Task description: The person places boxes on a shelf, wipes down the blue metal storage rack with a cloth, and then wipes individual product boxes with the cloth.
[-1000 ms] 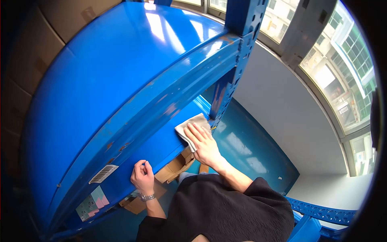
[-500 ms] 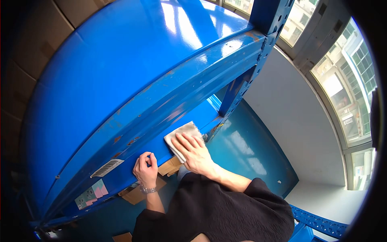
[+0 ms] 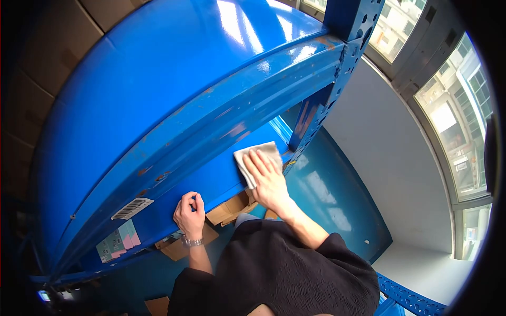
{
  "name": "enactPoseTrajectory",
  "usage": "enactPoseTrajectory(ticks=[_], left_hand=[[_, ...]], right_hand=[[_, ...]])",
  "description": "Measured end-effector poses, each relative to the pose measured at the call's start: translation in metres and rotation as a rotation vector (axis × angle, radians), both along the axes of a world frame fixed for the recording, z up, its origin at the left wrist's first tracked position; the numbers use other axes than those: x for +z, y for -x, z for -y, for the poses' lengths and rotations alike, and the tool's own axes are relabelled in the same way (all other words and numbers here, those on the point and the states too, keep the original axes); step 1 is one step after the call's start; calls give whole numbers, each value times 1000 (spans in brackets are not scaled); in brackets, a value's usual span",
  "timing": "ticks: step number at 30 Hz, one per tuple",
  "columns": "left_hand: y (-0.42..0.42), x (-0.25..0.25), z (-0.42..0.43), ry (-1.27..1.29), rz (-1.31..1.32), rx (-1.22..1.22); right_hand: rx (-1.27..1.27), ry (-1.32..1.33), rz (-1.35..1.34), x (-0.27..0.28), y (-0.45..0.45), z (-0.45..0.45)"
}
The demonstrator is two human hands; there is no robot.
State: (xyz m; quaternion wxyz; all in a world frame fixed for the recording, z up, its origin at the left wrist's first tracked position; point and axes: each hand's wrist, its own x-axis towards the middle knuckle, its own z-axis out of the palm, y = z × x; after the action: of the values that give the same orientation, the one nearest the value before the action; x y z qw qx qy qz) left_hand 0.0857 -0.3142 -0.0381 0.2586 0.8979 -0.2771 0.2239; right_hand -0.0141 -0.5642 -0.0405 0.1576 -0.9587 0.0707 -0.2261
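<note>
My right hand (image 3: 271,184) lies over a folded light grey cloth (image 3: 272,149), its fingers stretched along it and pressing it onto the blue lower shelf (image 3: 211,176). The cloth is near the shelf's right end, close to the upright post. My left hand (image 3: 190,215) rests at the front edge of the same shelf, fingers curled in, with nothing visible in them. A metal watch (image 3: 192,241) is on the left wrist.
Above is a glossy blue upper shelf (image 3: 158,68) with a scuffed front beam (image 3: 211,105) and a barcode label (image 3: 132,208). A perforated post (image 3: 337,79) stands right. Small pink-and-green boxes (image 3: 118,242) lie at left; cardboard boxes (image 3: 229,208) are below. Windows (image 3: 448,121) line the right wall.
My right hand has slid the cloth to the right and farther in along the lower shelf. The left hand stays at the shelf's edge. The view has shifted slightly.
</note>
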Motion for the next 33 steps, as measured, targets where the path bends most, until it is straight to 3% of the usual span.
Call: enactPoseTrajectory(ticks=[9,18,33], left_hand=[[0,3,6,-17,13,8],[-1,6,11,4,-17,-7],[-3,-9,1,-81,1,120]], right_hand=[[-38,3,-41,4,-10,17],[281,-71,12,4,-23,-45],[149,70,-67,5,-62,32]])
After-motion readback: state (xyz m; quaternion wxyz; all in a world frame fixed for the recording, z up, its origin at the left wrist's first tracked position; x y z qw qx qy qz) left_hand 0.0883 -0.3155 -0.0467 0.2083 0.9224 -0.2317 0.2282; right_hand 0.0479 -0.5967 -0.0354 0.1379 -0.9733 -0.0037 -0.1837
